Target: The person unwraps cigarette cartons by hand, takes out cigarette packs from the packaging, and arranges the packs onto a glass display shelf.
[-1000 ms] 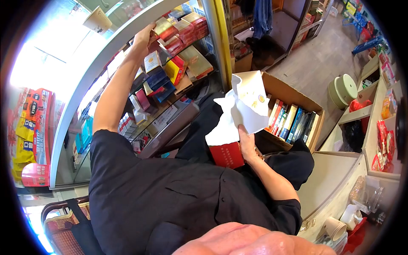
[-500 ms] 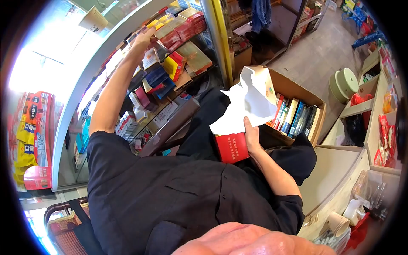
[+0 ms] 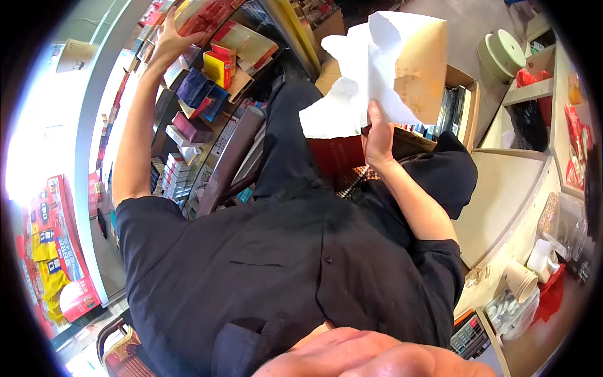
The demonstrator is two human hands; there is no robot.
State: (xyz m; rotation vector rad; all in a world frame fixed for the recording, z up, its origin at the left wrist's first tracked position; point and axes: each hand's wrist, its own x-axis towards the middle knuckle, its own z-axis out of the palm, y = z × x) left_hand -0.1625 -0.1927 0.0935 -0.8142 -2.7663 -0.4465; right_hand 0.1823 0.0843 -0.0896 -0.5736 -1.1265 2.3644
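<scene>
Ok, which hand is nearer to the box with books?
Right. The right hand, holding torn paper, is beside the cardboard box; the left hand is away by the red packs.

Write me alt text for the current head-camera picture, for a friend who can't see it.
A person in black holds torn white paper in the right hand, near an open cardboard box. The left hand, fingers spread, reaches among colorful stacked boxes.

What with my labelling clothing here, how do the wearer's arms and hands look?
Short, plain black sleeves end around the elbows; both forearms are bare. The left hand and right hand are ungloved, with no watch or band visible.
</scene>
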